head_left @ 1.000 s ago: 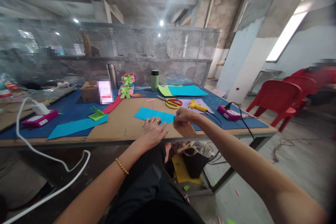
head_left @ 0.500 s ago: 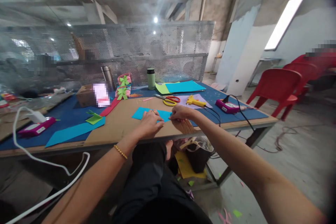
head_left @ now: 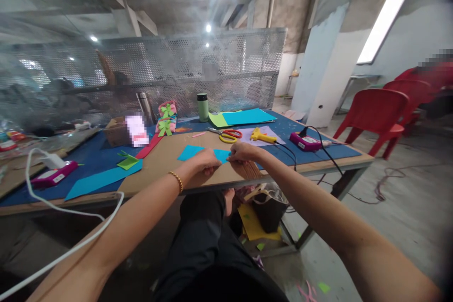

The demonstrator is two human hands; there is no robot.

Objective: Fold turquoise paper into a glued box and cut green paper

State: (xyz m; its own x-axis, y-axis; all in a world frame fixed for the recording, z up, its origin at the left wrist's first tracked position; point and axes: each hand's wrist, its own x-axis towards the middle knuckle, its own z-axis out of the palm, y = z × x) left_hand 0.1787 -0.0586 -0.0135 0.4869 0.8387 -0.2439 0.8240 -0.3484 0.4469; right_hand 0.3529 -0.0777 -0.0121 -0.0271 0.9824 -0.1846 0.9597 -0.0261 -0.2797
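A strip of blue paper (head_left: 189,152) lies on a sheet of brown cardboard (head_left: 150,177) in front of me, partly covered by my hands. My left hand (head_left: 207,160) is closed, its fingertips pinching at the near edge of the strip. At the right end of the same paper, my right hand (head_left: 242,153) is closed with thumb and finger on the corner. Just beyond the hands lie red-and-yellow-handled scissors (head_left: 228,136). To their right a yellow glue gun (head_left: 262,137) rests on a pale purple sheet (head_left: 273,134).
Blue and green sheets (head_left: 249,116) and a green bottle (head_left: 203,107) stand at the back. Another blue strip (head_left: 101,180) lies at left with a green paper piece (head_left: 128,161). Purple power strips (head_left: 306,142) with cables sit at both sides. A red chair (head_left: 375,111) stands right.
My left hand has gone from lying flattened over the blue paper to closed fingers at its near edge, closer to my right hand. The right hand stays at the paper's right end.
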